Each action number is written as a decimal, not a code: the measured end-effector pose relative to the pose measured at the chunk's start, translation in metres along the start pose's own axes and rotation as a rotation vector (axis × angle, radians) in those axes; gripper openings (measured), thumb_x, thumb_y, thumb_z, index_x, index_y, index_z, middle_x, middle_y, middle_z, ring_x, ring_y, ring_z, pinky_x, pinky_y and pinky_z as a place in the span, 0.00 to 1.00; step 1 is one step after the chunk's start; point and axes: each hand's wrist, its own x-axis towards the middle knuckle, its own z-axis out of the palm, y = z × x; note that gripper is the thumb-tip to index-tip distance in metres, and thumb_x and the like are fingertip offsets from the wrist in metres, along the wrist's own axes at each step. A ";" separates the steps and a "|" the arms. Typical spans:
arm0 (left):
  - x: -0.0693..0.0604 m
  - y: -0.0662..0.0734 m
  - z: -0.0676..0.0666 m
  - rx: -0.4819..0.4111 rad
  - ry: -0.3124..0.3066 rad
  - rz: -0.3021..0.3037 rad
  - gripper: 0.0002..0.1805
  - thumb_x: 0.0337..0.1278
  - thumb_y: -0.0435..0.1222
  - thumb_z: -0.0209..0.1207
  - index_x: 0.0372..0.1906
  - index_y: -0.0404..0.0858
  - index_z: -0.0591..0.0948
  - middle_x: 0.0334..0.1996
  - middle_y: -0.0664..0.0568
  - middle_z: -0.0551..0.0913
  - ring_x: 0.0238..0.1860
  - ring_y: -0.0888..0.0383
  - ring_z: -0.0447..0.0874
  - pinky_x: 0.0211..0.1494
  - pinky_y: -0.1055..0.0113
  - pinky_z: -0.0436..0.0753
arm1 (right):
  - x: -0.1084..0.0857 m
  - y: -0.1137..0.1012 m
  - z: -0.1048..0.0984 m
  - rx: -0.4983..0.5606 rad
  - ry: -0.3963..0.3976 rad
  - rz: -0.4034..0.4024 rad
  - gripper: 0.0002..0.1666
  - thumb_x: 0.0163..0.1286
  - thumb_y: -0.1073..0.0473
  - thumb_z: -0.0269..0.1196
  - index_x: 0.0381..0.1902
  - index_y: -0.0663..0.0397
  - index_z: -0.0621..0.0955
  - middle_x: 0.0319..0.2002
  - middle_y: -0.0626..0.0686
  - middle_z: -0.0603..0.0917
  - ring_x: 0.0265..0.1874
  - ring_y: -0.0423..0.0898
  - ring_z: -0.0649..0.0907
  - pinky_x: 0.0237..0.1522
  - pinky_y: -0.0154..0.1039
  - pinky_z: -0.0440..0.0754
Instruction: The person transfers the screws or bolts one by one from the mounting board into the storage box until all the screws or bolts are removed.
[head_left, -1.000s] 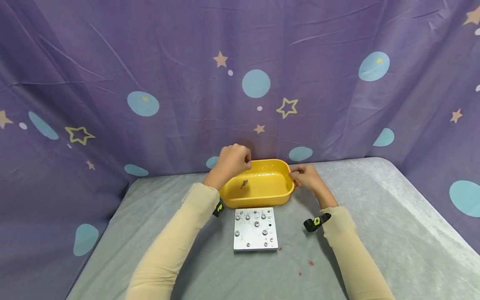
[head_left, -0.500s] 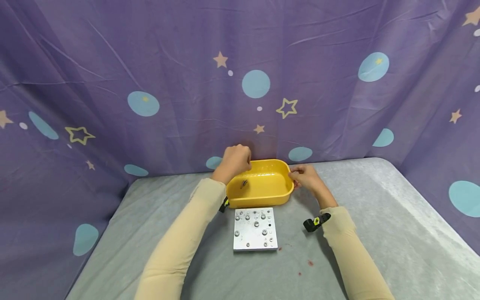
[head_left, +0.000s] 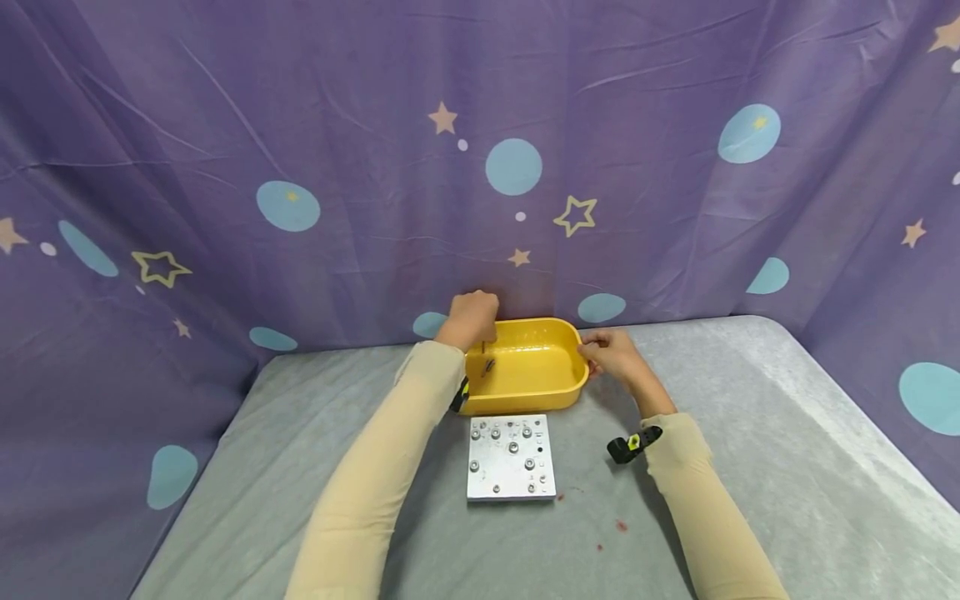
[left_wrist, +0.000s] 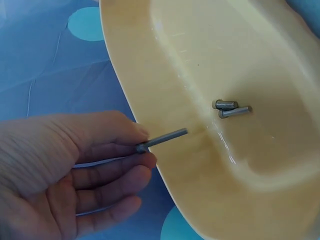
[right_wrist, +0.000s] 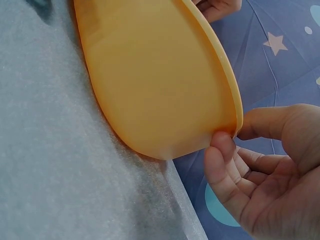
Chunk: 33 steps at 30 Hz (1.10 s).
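My left hand [head_left: 471, 318] is over the left end of a yellow plastic tray [head_left: 536, 375]. In the left wrist view it pinches a metal bolt [left_wrist: 169, 136] by its head between thumb and fingers, the shank pointing in over the tray's wall. Two more bolts [left_wrist: 236, 112] lie side by side on the tray floor. At the tray's right end, my right hand [head_left: 611, 352] pinches the rim; the right wrist view shows thumb and fingers [right_wrist: 220, 160] on either side of that edge.
In front of the tray lies a square silver metal plate [head_left: 510, 479] with several screws and holes in its top. A grey cloth [head_left: 712, 467] covers the table. A purple patterned curtain [head_left: 375, 208] hangs right behind the tray.
My left hand and forearm have moved right, and the bolt now shows below the fingers in the head view. The right hand, tray and plate stay put.
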 end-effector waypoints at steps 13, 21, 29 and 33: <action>0.004 -0.001 0.000 -0.033 -0.043 -0.061 0.15 0.57 0.36 0.69 0.49 0.39 0.85 0.50 0.47 0.87 0.43 0.52 0.81 0.55 0.52 0.82 | -0.002 -0.001 0.000 -0.013 0.010 -0.002 0.20 0.73 0.62 0.59 0.55 0.75 0.79 0.35 0.60 0.83 0.24 0.39 0.81 0.36 0.45 0.89; 0.006 -0.009 0.010 -0.071 -0.070 -0.094 0.09 0.54 0.34 0.70 0.41 0.38 0.86 0.48 0.47 0.87 0.42 0.52 0.79 0.56 0.51 0.81 | -0.001 0.000 0.001 -0.018 0.014 0.002 0.20 0.73 0.63 0.59 0.55 0.76 0.79 0.33 0.58 0.83 0.23 0.39 0.80 0.35 0.45 0.88; 0.004 -0.012 0.016 -0.080 -0.097 -0.093 0.08 0.53 0.29 0.64 0.40 0.37 0.83 0.45 0.45 0.84 0.40 0.50 0.76 0.52 0.53 0.77 | -0.001 -0.001 0.002 -0.009 0.015 0.013 0.19 0.73 0.63 0.59 0.55 0.75 0.79 0.32 0.57 0.83 0.23 0.39 0.80 0.34 0.43 0.88; 0.002 -0.012 0.018 -0.094 -0.145 -0.091 0.10 0.50 0.26 0.67 0.39 0.36 0.82 0.42 0.45 0.85 0.39 0.50 0.79 0.54 0.53 0.76 | 0.000 -0.001 0.001 -0.010 0.010 0.021 0.20 0.73 0.63 0.60 0.55 0.76 0.78 0.32 0.56 0.83 0.23 0.39 0.81 0.34 0.42 0.88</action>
